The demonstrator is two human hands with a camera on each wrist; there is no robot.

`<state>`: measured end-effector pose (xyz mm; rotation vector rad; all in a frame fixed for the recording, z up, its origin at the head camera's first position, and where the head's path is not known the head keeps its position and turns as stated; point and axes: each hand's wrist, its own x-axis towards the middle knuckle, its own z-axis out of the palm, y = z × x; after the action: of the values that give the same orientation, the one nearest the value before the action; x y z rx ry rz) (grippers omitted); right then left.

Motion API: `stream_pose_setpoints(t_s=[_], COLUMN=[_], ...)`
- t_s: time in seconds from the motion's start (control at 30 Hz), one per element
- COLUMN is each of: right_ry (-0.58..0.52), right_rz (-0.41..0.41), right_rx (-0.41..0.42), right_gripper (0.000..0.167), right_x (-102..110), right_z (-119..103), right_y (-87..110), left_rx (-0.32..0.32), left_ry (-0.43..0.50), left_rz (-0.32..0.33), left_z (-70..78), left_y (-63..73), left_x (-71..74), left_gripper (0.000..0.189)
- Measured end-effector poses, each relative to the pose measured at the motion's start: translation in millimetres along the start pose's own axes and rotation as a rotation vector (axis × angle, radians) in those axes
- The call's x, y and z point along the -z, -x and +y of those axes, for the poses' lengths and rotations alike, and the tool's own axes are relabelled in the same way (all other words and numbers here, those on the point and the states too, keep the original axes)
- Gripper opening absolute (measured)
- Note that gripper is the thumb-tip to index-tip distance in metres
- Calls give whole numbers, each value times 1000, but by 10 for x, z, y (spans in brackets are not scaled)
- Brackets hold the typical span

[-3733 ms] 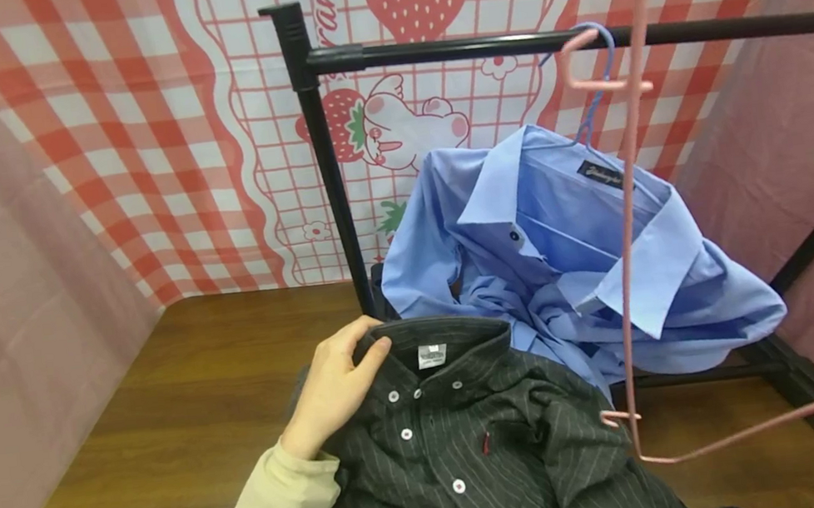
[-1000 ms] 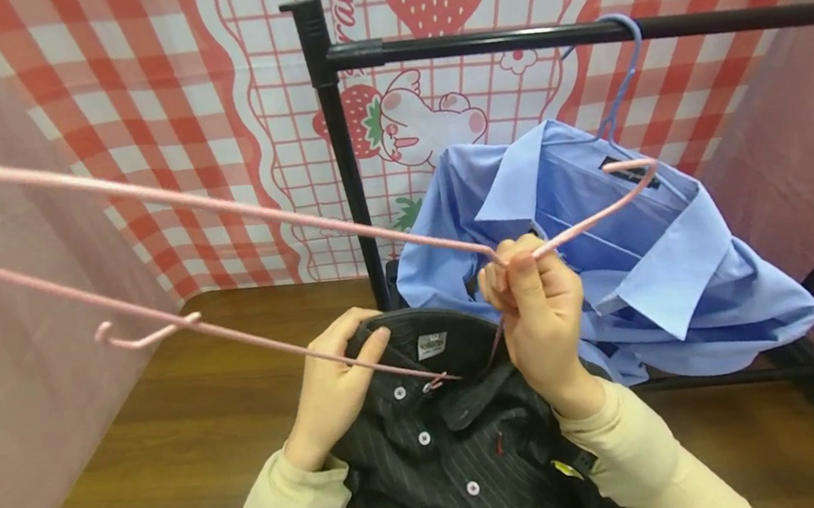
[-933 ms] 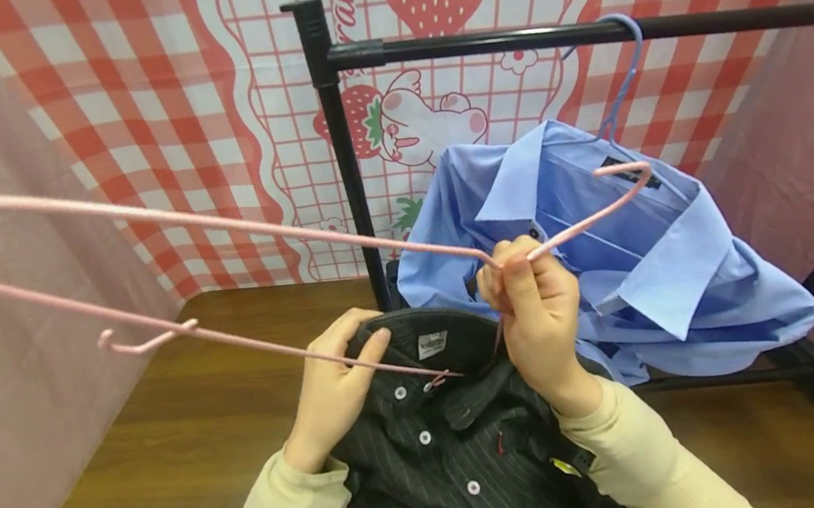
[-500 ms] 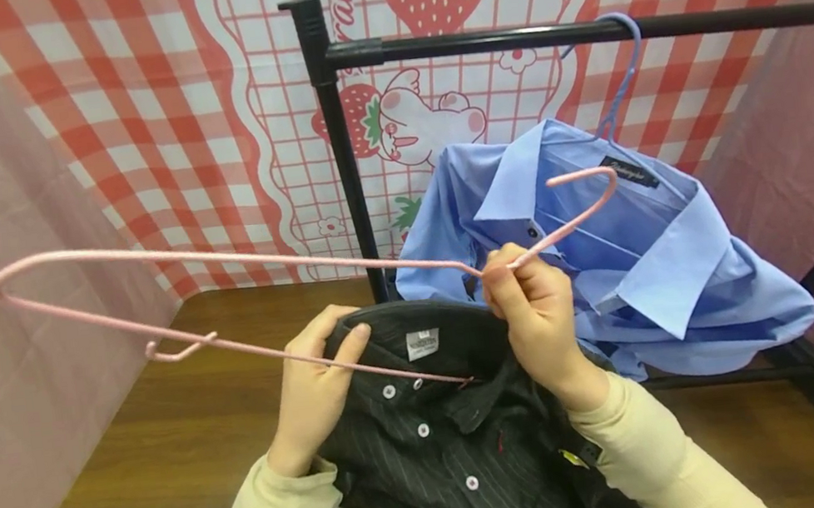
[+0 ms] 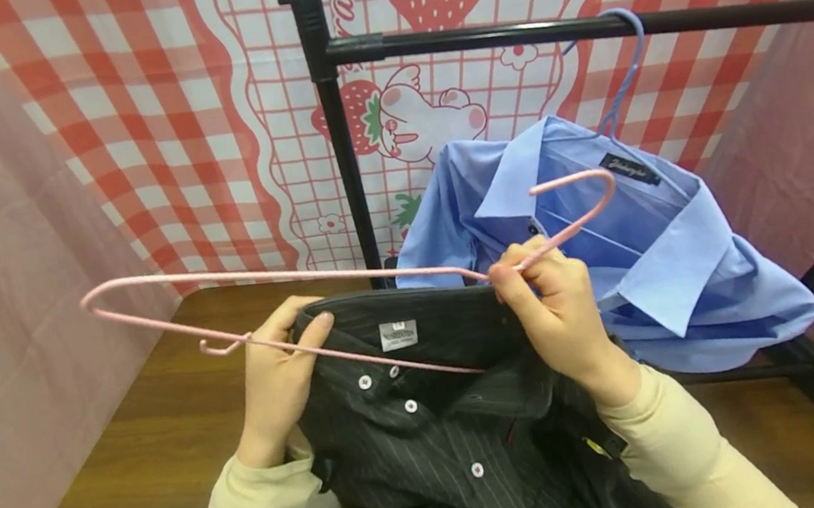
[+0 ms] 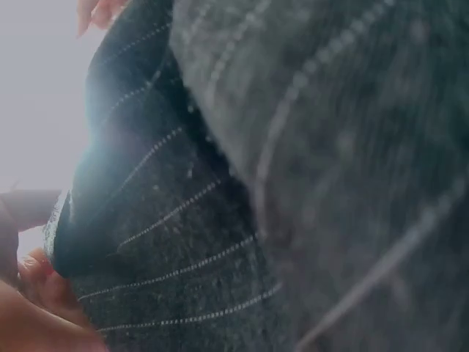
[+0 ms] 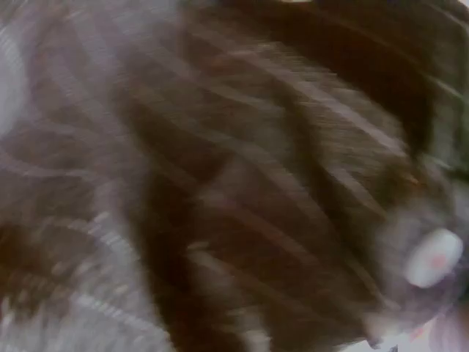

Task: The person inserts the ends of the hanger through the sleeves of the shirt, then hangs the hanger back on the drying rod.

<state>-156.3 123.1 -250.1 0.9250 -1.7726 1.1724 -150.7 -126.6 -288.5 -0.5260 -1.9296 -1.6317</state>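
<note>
In the head view my right hand [image 5: 557,312] grips a pink clothes hanger [image 5: 281,277] at the neck below its hook. One end of the hanger is inside the collar opening of a dark pinstriped shirt [image 5: 430,452], hidden by the cloth; the other end sticks out to the left. My left hand [image 5: 278,378] pinches the left side of the collar between thumb and fingers, and the hanger's lower bar crosses in front of it. The left wrist view shows striped shirt cloth [image 6: 183,220] close up with fingers at its edge. A white button [image 7: 434,258] shows in the blurred right wrist view.
A light blue shirt [image 5: 489,177] hangs on a blue hanger [image 5: 631,77] from a black rack [image 5: 503,35] behind my hands. The wooden table [image 5: 150,451] lies beneath, with a checked cloth [image 5: 159,131] behind and pink curtains at the sides.
My right hand has brought the hanger from the far right to the collar and slid one end into the shirt. My left hand, still pinching the collar, has shifted left and slightly up.
</note>
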Motion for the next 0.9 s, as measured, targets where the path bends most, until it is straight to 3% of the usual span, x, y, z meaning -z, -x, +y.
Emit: stream_pose_setpoints(t_s=[0.17, 0.23, 0.33, 0.47, 0.9], right_ry=[25, -13, -207, -436, -445], right_rz=[15, -5, -113, -243, -291], right_rx=[-1, -8, -25, -41, -41], right_gripper=[32, 27, 16, 29, 26], right_x=[70, 100, 157, 257, 495], right_z=[14, 21, 37, 54, 53], right_y=[20, 30, 50, 69, 102], left_rx=[-39, -44, -33, -23, -31], left_ry=[-47, -48, -29, -36, -40], left_rz=[24, 29, 40, 40, 120], left_z=[-6, -15, -29, -41, -84], left_y=[-4, -3, -2, -26, -93], left_x=[20, 19, 26, 67, 184], left_gripper=[12, 13, 16, 11, 8])
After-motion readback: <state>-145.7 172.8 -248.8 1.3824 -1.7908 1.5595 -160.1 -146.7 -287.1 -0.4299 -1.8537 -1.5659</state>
